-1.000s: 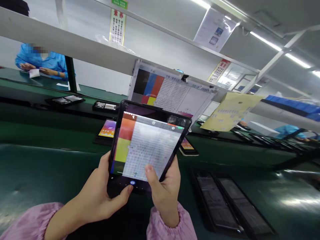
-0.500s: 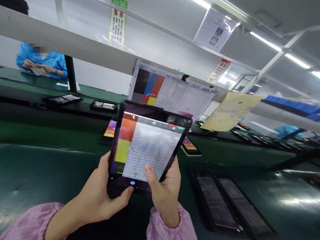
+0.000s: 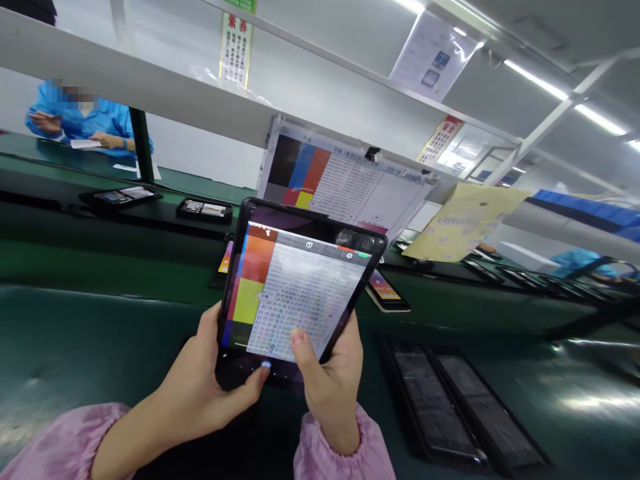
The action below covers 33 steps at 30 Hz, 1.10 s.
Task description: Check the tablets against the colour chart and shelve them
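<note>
Plainly, both hands were wrapped around a dark tablet (image 3: 295,293) held up, tilted, above the green work surface (image 3: 75,340). The left hand (image 3: 200,387) gripped the tablet's lower left edge, fingers curled behind it and the thumb reaching across to touch the small blue button at the bottom of the screen. The right hand (image 3: 330,380) clasped the lower right corner, its thumb lying on the lit screen just beside the left thumb. That screen showed orange, yellow and blue blocks beside a field of fine text, matching the colour test chart (image 3: 345,183) propped on the shelf frame just behind the tablet. Pink sleeves (image 3: 330,460) covered both wrists. Two black trays (image 3: 460,407) lay side by side on the surface to the right of the hands. Beyond the tablet, a lit phone (image 3: 384,288) rested flat on the conveyor belt (image 3: 100,263). Far to the left, another person in a blue coat (image 3: 95,123) sat at a separate bench.
</note>
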Tool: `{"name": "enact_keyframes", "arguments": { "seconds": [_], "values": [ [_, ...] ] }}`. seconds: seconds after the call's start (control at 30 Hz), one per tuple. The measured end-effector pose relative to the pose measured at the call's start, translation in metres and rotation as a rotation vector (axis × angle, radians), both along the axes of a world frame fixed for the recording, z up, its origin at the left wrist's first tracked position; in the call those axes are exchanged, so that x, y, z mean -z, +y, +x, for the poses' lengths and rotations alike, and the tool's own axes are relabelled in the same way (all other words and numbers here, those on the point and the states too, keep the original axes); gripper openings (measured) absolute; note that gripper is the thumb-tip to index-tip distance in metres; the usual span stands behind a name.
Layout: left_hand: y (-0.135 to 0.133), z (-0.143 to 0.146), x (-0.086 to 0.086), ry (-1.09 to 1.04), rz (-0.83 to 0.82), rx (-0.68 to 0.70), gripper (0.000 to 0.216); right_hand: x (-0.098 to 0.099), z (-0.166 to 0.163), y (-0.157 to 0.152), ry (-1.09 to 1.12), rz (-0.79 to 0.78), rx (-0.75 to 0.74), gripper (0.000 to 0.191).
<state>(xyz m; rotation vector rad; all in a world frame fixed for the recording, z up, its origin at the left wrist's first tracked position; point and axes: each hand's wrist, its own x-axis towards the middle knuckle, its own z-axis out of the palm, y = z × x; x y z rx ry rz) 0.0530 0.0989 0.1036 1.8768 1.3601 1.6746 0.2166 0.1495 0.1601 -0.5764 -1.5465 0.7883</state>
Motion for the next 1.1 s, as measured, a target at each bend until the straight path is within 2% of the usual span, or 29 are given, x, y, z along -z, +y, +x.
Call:
{"name": "enact_keyframes", "arguments": {
  "seconds": [0.43,0.73,0.9,1.1],
  "values": [
    [-0.001,-0.008,-0.006,0.039,0.032,0.117,0.095,0.0,0.001,0.0,0.01,0.02,-0.043,0.038],
    [-0.003,-0.012,-0.005,0.07,0.036,0.134,0.091,-0.003,0.0,-0.001,-0.01,0.022,-0.018,0.038],
    [-0.003,-0.021,-0.004,0.126,0.075,0.259,0.083,-0.003,0.002,0.0,-0.023,0.024,-0.014,0.042],
    [-0.004,-0.03,-0.006,0.137,-0.016,0.286,0.083,-0.003,0.003,0.0,-0.018,0.018,0.001,0.041]
  ]
}}
